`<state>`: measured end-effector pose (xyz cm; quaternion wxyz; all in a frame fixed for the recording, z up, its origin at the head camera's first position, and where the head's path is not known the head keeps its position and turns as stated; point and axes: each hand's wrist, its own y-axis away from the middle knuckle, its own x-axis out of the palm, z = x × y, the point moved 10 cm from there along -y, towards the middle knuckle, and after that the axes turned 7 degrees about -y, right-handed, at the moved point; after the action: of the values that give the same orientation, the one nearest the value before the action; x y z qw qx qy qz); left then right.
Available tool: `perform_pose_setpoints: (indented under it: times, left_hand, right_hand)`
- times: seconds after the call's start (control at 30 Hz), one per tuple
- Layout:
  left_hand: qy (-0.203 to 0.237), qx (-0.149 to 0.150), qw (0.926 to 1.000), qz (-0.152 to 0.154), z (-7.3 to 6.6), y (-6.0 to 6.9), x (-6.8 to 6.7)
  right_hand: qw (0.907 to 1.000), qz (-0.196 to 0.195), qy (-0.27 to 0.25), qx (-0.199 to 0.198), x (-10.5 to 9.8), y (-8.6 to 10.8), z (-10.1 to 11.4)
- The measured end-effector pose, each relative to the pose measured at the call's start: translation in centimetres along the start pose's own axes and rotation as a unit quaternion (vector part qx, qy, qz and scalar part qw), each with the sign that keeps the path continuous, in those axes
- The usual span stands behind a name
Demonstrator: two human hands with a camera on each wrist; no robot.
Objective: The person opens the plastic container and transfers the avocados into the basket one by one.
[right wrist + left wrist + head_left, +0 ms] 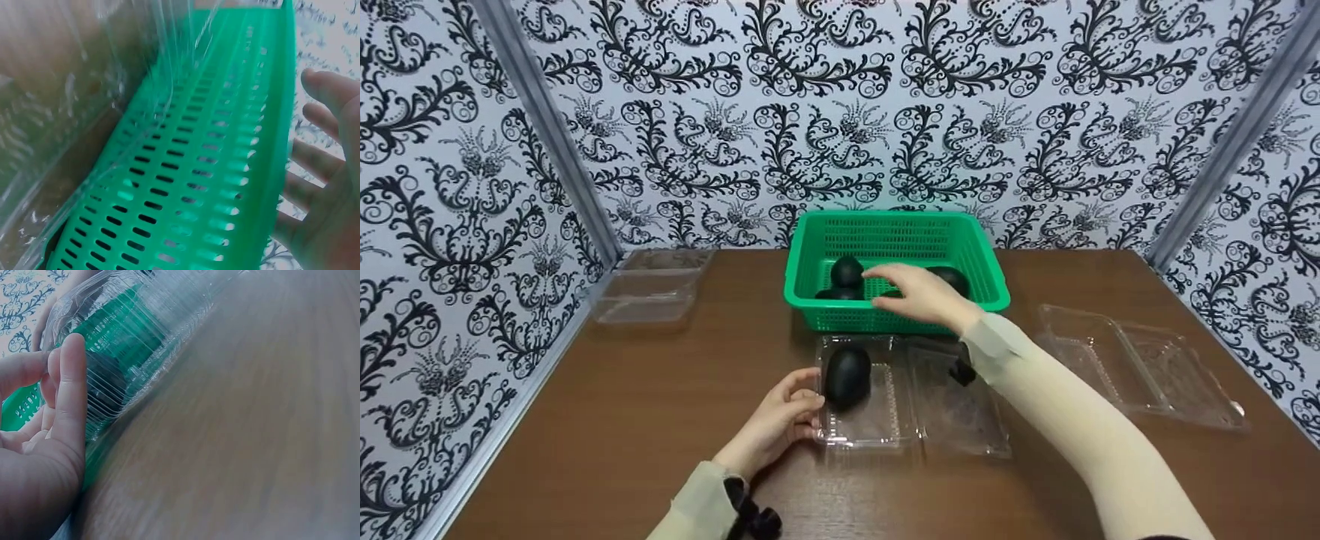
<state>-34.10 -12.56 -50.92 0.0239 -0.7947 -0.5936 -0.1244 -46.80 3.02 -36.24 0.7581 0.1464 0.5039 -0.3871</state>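
A clear plastic clamshell container (859, 435) lies opened out on the table, its lid to the right. One smooth black egg-shaped object (847, 377) sits in its left part. At the container's left edge, my left hand (778, 415) pinches the rim between thumb and fingers; the left wrist view shows the hand (56, 433) against the ribbed wall. Over the green basket (877, 319) behind it reaches my right hand (919, 294), fingers spread, holding nothing visible. More black egg-shaped objects (847, 271) lie in the basket, partly hidden by its front wall and my right hand.
Another opened clear container (1147, 375) lies at the right of the table. More clear containers (649, 289) stand at the back left. Patterned walls close off the back and sides, right behind the basket.
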Motion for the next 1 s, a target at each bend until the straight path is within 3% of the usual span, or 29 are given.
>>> perform_pose_setpoints:
  times: [0.13, 0.33, 0.6, 0.77, 1.0]
  left_hand:
    - [0.002, 0.003, 1.0, 0.001, 0.0, 0.0, 0.0]
    - [0.004, 0.002, 1.0, 0.006, 0.0, 0.0, 0.1]
    - [0.005, 0.004, 1.0, 0.006, 0.0, 0.0, 0.0]
    - [0.003, 0.004, 1.0, 0.006, 0.0, 0.0, 0.0]
    - [0.001, 0.006, 1.0, 0.005, 0.0, 0.0, 0.0]
  right_hand:
    - [0.9985, -0.01, 0.02, -0.049, 0.3, 1.9, 2.2]
    - [0.9919, 0.015, 0.041, -0.119, 2.3, 4.3, 5.1]
    - [0.9697, 0.053, 0.092, -0.22, 5.8, 6.2, 8.4]
    - [0.9628, 0.077, 0.117, -0.231, 7.5, 6.6, 8.9]
    - [0.9645, 0.083, 0.121, -0.22, 8.2, 6.3, 8.8]
